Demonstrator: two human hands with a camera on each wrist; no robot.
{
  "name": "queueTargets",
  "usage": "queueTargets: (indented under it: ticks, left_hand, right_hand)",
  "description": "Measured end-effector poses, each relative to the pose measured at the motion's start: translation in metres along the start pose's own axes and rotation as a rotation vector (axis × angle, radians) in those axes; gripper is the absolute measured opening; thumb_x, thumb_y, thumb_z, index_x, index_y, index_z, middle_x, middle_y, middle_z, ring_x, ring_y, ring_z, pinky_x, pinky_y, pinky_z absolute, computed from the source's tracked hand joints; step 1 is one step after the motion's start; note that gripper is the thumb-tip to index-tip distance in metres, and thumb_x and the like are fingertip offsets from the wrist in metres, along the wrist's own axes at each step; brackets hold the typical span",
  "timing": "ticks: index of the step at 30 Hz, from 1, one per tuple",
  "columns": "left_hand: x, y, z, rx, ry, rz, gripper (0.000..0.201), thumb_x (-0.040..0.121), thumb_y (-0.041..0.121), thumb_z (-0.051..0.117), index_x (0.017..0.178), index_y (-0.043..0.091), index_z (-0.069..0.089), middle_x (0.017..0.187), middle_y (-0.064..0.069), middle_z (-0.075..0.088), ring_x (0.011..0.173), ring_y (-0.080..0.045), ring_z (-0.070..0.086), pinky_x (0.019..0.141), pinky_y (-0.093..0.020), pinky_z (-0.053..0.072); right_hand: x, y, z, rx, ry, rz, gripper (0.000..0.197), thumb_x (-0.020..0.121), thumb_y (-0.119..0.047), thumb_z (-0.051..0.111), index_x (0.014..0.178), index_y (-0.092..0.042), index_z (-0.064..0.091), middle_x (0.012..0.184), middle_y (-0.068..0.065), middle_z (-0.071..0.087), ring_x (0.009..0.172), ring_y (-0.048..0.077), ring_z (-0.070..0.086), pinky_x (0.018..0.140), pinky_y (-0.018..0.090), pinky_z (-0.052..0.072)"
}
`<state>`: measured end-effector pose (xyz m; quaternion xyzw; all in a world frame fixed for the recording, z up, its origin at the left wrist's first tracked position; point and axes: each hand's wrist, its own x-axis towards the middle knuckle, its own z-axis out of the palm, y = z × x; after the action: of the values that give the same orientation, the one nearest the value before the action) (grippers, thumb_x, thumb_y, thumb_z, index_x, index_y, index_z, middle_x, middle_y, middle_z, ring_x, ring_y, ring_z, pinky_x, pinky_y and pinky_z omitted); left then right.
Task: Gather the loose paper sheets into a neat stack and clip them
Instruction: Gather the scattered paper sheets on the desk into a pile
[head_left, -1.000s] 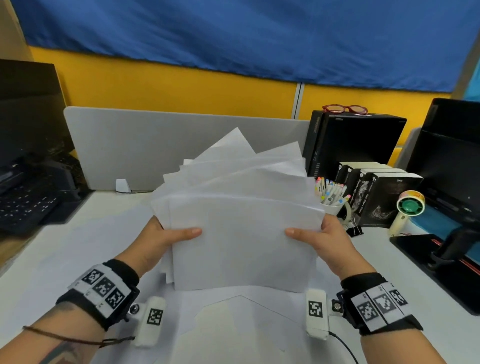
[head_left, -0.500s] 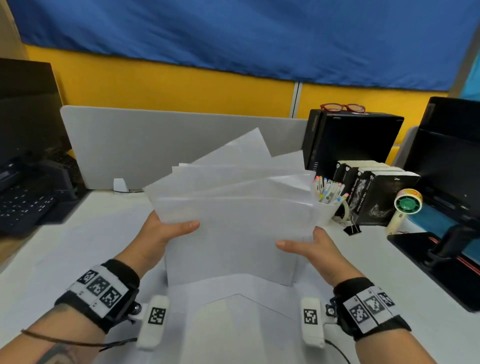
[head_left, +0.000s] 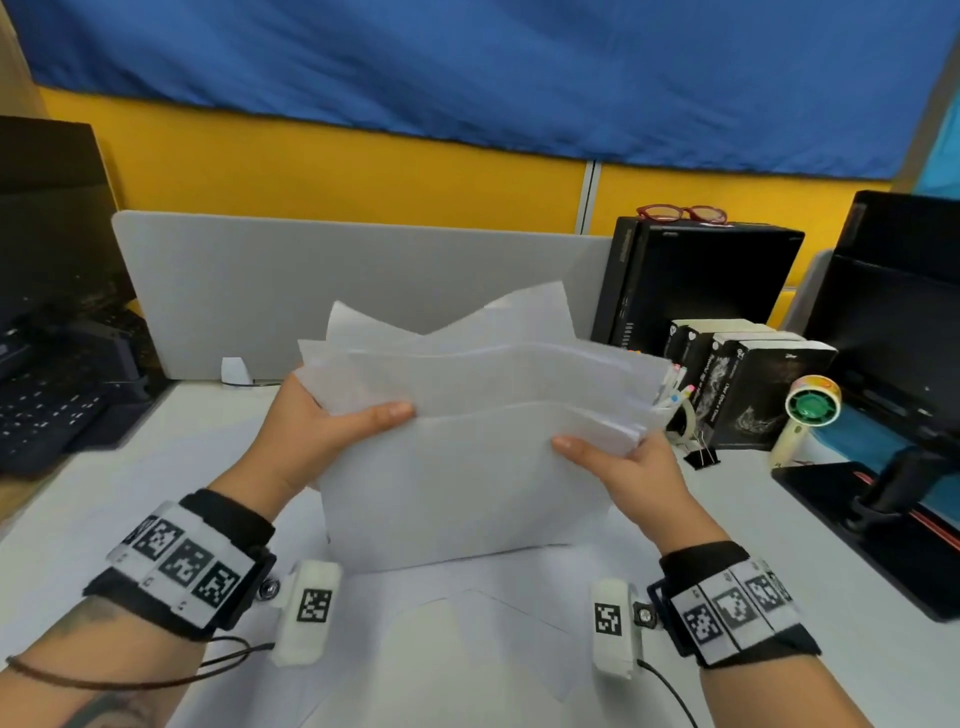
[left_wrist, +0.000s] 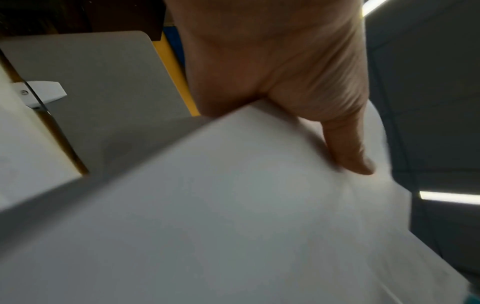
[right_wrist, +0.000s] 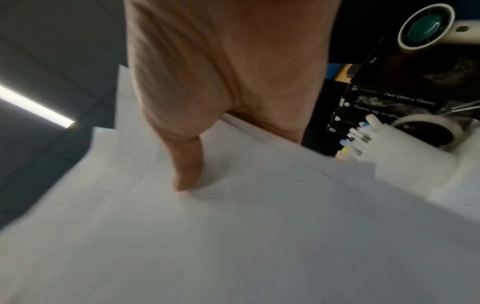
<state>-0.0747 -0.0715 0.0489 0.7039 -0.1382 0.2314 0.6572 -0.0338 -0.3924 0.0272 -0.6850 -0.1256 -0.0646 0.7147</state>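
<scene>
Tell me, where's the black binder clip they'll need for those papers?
In the head view, the black binder clip sits on the white desk to the person's right, just past the right hand, in front of the black books and beside the handheld fan.

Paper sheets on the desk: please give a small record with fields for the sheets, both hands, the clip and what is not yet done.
sheets: paper sheets upright, top edges uneven
left hand: left hand grips left edge
right hand: right hand grips right edge
clip: black binder clip lies on desk, beside right hand
not yet done: squaring, clipping
</scene>
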Motion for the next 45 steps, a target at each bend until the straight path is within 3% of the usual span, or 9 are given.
queueTargets:
  ticks: [4,8,11,15,19,24,30,34,45]
  left_hand:
    - [-0.013,-0.023,-0.002,-0.064,0.085,-0.162,0.115,0.043,0.036,0.099,0.143,0.027,0.044,0.128,0.005,0.07,0.112,-0.012,0.072,0.086,-0.035,0.061]
    - [-0.033,-0.047,0.008,-0.028,0.093,-0.32,0.091,0.043,0.038,0.103,0.125,0.017,0.067,0.117,-0.002,0.079,0.106,-0.023,0.076,0.083,-0.035,0.064]
    - [-0.028,-0.035,0.012,-0.028,0.134,-0.246,0.057,0.068,0.021,0.092,0.121,0.021,0.069,0.115,0.003,0.079,0.107,-0.017,0.075,0.09,-0.033,0.062]
    - [-0.017,-0.023,0.003,0.007,0.003,-0.245,0.086,0.071,0.022,0.092,0.144,0.032,0.047,0.132,0.012,0.069,0.118,-0.006,0.068,0.096,-0.031,0.057]
    - [-0.02,-0.03,0.002,0.07,0.109,-0.267,0.084,0.059,0.047,0.097,0.133,0.03,0.06,0.128,0.007,0.071,0.115,-0.014,0.07,0.091,-0.035,0.059]
    - [-0.029,-0.035,0.016,0.007,0.121,-0.234,0.08,0.069,0.024,0.09,0.14,0.027,0.052,0.133,0.006,0.07,0.121,-0.014,0.068,0.098,-0.042,0.057]
    - [-0.03,-0.038,0.016,-0.038,0.123,-0.28,0.091,0.065,0.036,0.096,0.143,0.026,0.05,0.133,0.003,0.069,0.121,-0.017,0.068,0.102,-0.046,0.056]
    - [-0.024,-0.029,0.018,-0.065,0.168,-0.225,0.047,0.089,0.012,0.076,0.133,0.02,0.062,0.122,0.005,0.076,0.111,-0.013,0.073,0.094,-0.033,0.06]
    - [-0.024,-0.021,0.023,-0.013,0.187,-0.105,0.051,0.094,0.003,0.069,0.139,0.02,0.053,0.127,0.009,0.071,0.112,-0.002,0.07,0.09,-0.02,0.059]
  right_hand:
    - [0.003,0.017,-0.003,0.088,0.03,0.122,0.037,0.079,-0.007,0.081,0.115,-0.007,0.069,0.107,0.011,0.077,0.099,0.029,0.074,0.09,0.046,0.058]
    - [0.003,0.032,0.002,0.047,0.059,0.129,0.051,0.074,-0.013,0.087,0.119,-0.007,0.064,0.11,0.01,0.075,0.101,0.028,0.073,0.089,0.046,0.059]
    - [0.004,0.016,0.006,0.077,0.095,0.066,0.037,0.079,-0.013,0.083,0.112,-0.012,0.067,0.107,0.006,0.077,0.098,0.023,0.074,0.086,0.04,0.059]
    - [0.005,0.004,0.002,0.065,-0.007,0.025,0.05,0.076,-0.011,0.084,0.123,-0.012,0.066,0.112,0.007,0.076,0.103,0.024,0.073,0.087,0.041,0.058]
    - [0.003,0.012,0.006,0.068,0.005,0.079,0.039,0.078,-0.005,0.081,0.116,-0.007,0.07,0.108,0.009,0.077,0.102,0.028,0.073,0.092,0.045,0.057]
    - [0.005,0.011,0.012,0.133,0.065,0.046,0.031,0.084,-0.001,0.075,0.114,-0.009,0.07,0.104,0.009,0.077,0.096,0.029,0.075,0.081,0.04,0.06]
    - [0.007,0.02,0.001,0.098,0.03,0.072,0.045,0.078,0.003,0.078,0.119,-0.011,0.067,0.11,0.01,0.076,0.104,0.032,0.072,0.089,0.046,0.058]
    - [0.006,0.012,0.0,0.232,0.024,0.034,0.038,0.088,0.004,0.065,0.123,-0.01,0.063,0.113,0.011,0.075,0.101,0.027,0.073,0.082,0.035,0.06]
    - [0.005,-0.003,0.01,0.188,0.076,-0.112,0.047,0.088,0.01,0.064,0.129,-0.011,0.055,0.112,0.007,0.073,0.099,0.02,0.073,0.081,0.031,0.06]
